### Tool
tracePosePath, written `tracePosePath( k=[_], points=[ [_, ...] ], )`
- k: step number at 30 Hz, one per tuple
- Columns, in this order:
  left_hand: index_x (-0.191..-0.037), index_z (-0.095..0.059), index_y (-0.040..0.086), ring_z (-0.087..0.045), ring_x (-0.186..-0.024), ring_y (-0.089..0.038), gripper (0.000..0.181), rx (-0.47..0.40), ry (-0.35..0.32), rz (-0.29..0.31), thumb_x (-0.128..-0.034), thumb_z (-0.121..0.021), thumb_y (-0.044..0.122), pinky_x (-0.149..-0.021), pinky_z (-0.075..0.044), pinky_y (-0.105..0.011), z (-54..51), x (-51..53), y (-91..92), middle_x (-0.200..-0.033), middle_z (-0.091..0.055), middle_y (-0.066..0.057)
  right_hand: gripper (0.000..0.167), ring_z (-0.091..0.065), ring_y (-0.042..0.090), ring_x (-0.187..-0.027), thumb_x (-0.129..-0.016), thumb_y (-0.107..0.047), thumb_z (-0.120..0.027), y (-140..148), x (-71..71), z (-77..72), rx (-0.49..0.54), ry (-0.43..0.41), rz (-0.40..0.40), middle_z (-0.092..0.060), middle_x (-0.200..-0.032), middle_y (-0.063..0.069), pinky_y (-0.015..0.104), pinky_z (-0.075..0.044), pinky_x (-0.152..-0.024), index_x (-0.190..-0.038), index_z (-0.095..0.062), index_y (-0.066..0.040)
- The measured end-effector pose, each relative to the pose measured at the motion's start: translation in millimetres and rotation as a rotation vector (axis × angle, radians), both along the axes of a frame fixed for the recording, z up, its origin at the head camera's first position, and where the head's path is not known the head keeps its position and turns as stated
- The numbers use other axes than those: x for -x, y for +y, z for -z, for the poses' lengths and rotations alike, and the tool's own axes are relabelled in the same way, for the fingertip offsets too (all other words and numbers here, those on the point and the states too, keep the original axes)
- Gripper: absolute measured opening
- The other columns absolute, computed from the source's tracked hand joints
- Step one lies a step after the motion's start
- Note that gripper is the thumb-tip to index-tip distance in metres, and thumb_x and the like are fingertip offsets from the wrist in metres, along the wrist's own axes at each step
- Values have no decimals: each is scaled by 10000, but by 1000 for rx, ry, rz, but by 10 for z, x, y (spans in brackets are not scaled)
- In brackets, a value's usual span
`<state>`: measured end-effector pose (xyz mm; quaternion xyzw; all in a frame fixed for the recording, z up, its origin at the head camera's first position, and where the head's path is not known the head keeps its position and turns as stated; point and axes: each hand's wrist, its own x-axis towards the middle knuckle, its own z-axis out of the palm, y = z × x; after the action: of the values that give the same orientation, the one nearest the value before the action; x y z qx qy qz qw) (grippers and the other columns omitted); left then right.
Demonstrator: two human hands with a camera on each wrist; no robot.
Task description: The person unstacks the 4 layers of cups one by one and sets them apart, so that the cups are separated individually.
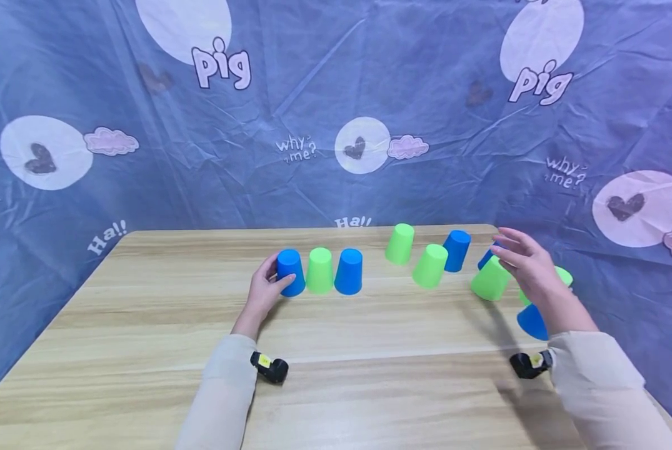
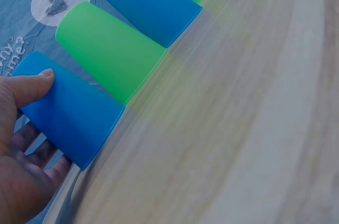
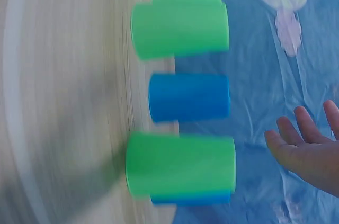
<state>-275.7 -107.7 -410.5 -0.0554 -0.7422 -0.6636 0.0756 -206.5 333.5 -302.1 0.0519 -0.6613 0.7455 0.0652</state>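
Three upside-down cups form a row left of the table's middle: a blue cup [image 1: 291, 264], a green cup [image 1: 320, 272] and a second blue cup [image 1: 349, 272]. My left hand [image 1: 264, 291] grips the leftmost blue cup, thumb on its near side and fingers round the far side, as the left wrist view [image 2: 24, 139] shows from close by. Raised over the cups on the right, my right hand [image 1: 531, 269] has its fingers extended and holds nothing. Nearest below it stands a green cup [image 1: 490, 280]; a blue cup [image 1: 532, 323] is partly hidden by the wrist.
Between the row and my right hand stand a green cup [image 1: 400, 245], another green cup [image 1: 430, 267] and a blue cup [image 1: 457, 251]. Another green cup [image 1: 564, 275] shows behind my right hand. A printed blue cloth [image 1: 313, 187] hangs behind the wooden table [image 1: 369, 387].
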Motion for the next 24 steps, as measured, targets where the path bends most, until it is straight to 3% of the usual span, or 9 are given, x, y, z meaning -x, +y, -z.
tracePosePath(
  k=[7,15,24],
  points=[
    [-1284,-384,67,-368,-1140,-298,552,2,-4,4,-785,-621,49,-945,-285,-431,19,-8,2,-1246,-412,-179,392,-425,87,-1046,-840,-78,-551,-400,187,78,-34,-21,-65,-404,-1147,24,307,-217,-990,-1198,-417,-166],
    [-1285,-381,58,-369,-1140,-298,552,-1,2,2,-786,-617,42,-943,-290,-422,12,3,-1,-1246,-410,-185,516,-377,173,-1105,-853,-55,-526,-858,366,151,-30,-34,-115,-247,-1301,220,348,-218,-989,-1307,-284,-25],
    [-1282,-387,73,-371,-1139,-287,549,-2,0,1,-786,-620,51,-944,-292,-412,6,19,-7,-1244,-415,-172,579,-205,340,-1226,-860,-31,-502,-1172,514,216,-33,-65,-157,-210,-1345,237,387,-207,-991,-1345,-188,13]
  ],
)
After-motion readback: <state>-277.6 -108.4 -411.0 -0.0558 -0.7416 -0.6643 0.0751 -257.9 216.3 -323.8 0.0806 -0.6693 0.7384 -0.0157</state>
